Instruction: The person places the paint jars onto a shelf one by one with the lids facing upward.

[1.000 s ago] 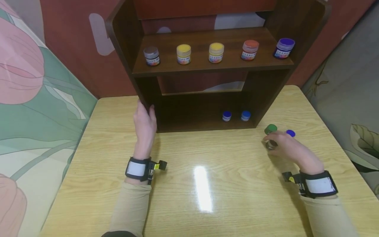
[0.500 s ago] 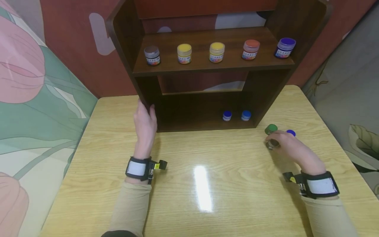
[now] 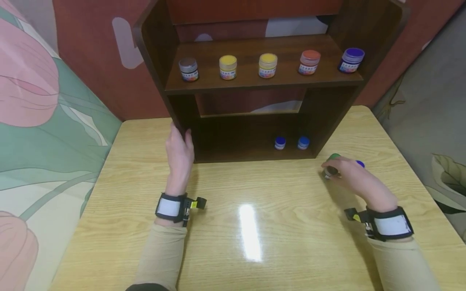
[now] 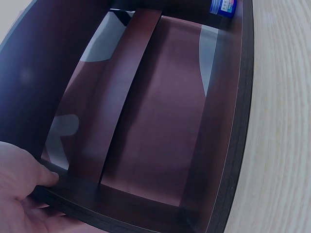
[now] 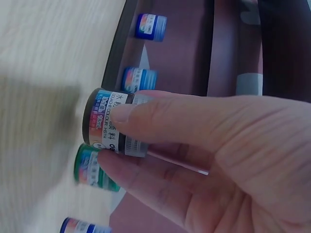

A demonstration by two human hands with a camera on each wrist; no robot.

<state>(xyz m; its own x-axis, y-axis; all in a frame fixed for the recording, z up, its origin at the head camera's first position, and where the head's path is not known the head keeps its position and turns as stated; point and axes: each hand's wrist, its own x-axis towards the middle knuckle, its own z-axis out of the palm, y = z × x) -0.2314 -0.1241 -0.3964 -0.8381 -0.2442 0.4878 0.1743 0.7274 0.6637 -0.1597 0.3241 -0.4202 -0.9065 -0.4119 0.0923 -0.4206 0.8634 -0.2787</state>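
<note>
Right hand point(image 3: 351, 176) pinching one small round black jar point(image 5: 108, 127) just above the table point(image 3: 255, 226), beside one green jar point(image 5: 90, 171). Left hand point(image 3: 179, 155) flat against the dark wooden shelf point(image 3: 255, 83). Five jars up top, two blue ones below.

The low part of the dark brown wooden shelf point(image 3: 251, 133) has two small blue-lidded jars point(image 3: 291, 142) at its right end; the left and middle have room. The middle of the pale wooden desk point(image 3: 233, 190) in front is bare. A green-lidded jar point(image 3: 333, 156) stands near the desk's right edge.
</note>
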